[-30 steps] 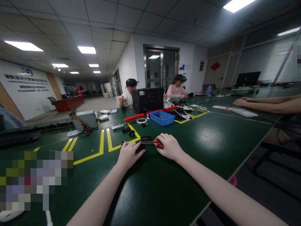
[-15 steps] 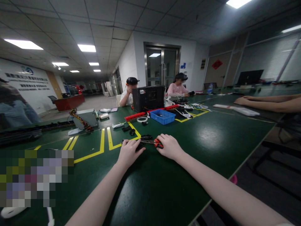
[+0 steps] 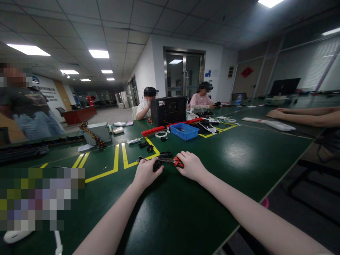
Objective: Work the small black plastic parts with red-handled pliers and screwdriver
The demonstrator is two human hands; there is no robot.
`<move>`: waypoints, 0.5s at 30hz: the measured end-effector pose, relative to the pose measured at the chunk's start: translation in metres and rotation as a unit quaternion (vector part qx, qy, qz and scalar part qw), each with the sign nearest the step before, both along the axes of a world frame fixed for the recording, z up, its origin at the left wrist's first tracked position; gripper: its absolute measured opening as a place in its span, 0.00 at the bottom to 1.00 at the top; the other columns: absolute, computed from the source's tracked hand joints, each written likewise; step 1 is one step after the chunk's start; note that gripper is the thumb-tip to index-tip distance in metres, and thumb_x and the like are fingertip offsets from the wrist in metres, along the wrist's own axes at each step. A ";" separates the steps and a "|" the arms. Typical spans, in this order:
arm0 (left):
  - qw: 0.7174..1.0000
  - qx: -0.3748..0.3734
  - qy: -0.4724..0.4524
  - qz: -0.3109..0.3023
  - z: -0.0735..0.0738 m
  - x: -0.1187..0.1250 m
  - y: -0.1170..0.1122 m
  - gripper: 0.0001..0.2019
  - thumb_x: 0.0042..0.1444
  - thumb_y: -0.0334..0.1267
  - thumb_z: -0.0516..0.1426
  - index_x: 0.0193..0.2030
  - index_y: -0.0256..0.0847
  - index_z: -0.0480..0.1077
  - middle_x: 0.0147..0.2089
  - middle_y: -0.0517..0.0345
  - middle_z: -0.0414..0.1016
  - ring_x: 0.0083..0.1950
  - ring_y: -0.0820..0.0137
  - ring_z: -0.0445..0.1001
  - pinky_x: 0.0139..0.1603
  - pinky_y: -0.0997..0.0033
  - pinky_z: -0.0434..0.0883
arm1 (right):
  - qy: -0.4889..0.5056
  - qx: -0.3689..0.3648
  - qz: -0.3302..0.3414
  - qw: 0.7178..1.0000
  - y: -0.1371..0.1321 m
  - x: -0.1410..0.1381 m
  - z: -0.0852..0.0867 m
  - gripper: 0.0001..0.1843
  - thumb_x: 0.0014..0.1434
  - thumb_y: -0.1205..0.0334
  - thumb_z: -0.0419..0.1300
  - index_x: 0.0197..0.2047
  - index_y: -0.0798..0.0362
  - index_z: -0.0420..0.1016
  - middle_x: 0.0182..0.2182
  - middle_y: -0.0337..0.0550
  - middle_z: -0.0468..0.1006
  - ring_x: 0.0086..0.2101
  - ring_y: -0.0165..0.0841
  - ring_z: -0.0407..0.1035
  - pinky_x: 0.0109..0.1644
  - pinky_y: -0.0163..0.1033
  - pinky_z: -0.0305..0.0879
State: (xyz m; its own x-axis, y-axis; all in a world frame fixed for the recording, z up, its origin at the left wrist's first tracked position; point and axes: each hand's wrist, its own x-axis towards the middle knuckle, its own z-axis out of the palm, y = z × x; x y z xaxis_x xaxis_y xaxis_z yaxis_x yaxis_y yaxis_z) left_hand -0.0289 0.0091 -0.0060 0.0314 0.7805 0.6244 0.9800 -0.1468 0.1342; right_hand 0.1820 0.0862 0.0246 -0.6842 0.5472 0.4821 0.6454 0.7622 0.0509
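Observation:
My right hand [image 3: 190, 164] is closed around the red and black handles of a pair of pliers [image 3: 170, 160], whose metal jaws point left. The jaws reach a small black part [image 3: 157, 165] under the fingers of my left hand [image 3: 145, 173]. That hand is closed on the part; its exact kind is too covered to tell. Just beyond the jaws lies another black piece [image 3: 166, 154]. A few small black pieces [image 3: 147, 147] rest on the green table [image 3: 202, 205], inside the yellow tape lines.
Farther off stand a blue tray [image 3: 184, 131], a black computer case [image 3: 170, 110], red strips [image 3: 153, 131] and a white coil [image 3: 161, 134]. A power supply [image 3: 98, 134] with cables is at left. Two people sit across; another person's arms [image 3: 294, 115] rest at right.
A standing person at far left has come further into view. The camera view has shifted slightly. My hands and the pliers keep nearly the same place.

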 end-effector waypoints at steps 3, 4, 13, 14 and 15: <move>1.000 -0.006 -0.019 0.002 0.002 0.001 -0.001 0.14 0.57 0.45 0.57 0.46 0.40 0.71 0.37 0.53 0.80 0.36 0.61 0.76 0.43 0.62 0.69 | 0.014 -0.043 -0.001 0.999 -0.002 -0.002 -0.001 0.09 0.52 0.61 0.60 0.38 0.53 0.68 0.37 0.45 0.72 0.36 0.36 0.66 0.38 0.38 0.59; 1.000 -0.007 -0.024 0.004 0.003 0.001 -0.001 0.13 0.57 0.45 0.57 0.45 0.40 0.71 0.37 0.53 0.79 0.36 0.61 0.76 0.43 0.62 0.69 | 0.020 -0.058 -0.002 0.998 -0.002 -0.003 -0.002 0.09 0.52 0.61 0.60 0.38 0.52 0.68 0.37 0.44 0.72 0.36 0.35 0.66 0.37 0.37 0.59; 0.999 -0.025 -0.033 0.014 0.006 -0.001 -0.001 0.13 0.57 0.46 0.57 0.42 0.40 0.73 0.38 0.53 0.79 0.37 0.62 0.76 0.45 0.61 0.69 | 0.033 -0.127 -0.007 0.991 -0.002 -0.010 -0.005 0.07 0.53 0.62 0.59 0.37 0.51 0.67 0.35 0.42 0.72 0.34 0.34 0.68 0.33 0.35 0.59; 0.999 -0.030 -0.035 0.012 0.007 -0.001 -0.001 0.14 0.58 0.47 0.57 0.43 0.40 0.73 0.38 0.53 0.80 0.37 0.62 0.76 0.44 0.61 0.69 | 0.028 -0.125 -0.007 0.992 -0.002 -0.010 -0.005 0.08 0.53 0.62 0.59 0.38 0.51 0.67 0.35 0.43 0.72 0.34 0.35 0.68 0.34 0.36 0.59; 0.999 -0.034 -0.036 0.011 0.007 -0.002 -0.001 0.15 0.58 0.49 0.56 0.43 0.40 0.73 0.38 0.53 0.80 0.37 0.62 0.76 0.44 0.62 0.69 | 0.023 -0.119 -0.006 0.993 -0.002 -0.010 -0.004 0.09 0.54 0.62 0.58 0.40 0.51 0.67 0.35 0.44 0.72 0.35 0.35 0.68 0.34 0.36 0.59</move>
State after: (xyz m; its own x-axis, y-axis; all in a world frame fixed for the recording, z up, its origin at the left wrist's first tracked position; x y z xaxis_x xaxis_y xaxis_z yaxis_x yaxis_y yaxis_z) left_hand -0.0308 0.0080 0.0011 -0.0293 0.8215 0.5695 0.9704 -0.1132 0.2132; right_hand 0.1716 0.0842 0.0205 -0.6566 0.6578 0.3690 0.6525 0.7408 -0.1594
